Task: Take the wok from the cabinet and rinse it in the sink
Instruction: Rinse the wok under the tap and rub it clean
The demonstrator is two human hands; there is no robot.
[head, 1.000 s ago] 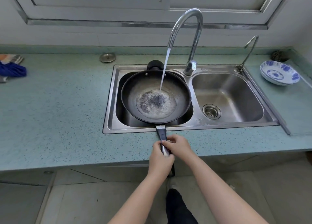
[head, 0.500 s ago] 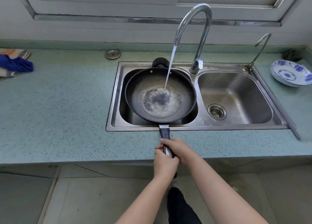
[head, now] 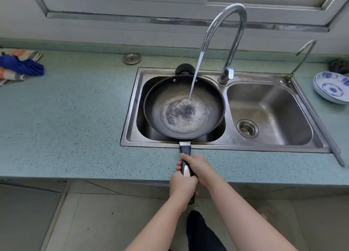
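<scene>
**Two hands hold a wok under a running tap**

Both hands grip the wok's long handle [head: 185,150] over the near edge of the counter [head: 75,118]. The right hand [head: 200,167] sits farther up with fingers curled over it, and the left hand [head: 182,184] wraps round it nearer the end. The wok [head: 162,95] sits in the left basin of the sink [head: 132,107]. Water [head: 196,76] from the faucet [head: 232,33] lands right of centre and pools, foamy, in the bottom. A deepening pool adds weight, so tipping the wok too quickly could slop water over the near rim onto the counter. The pool hides the wok's bottom, the wok hides the left drain, and both hands' fingertips lie under the handle, unseen.
</scene>
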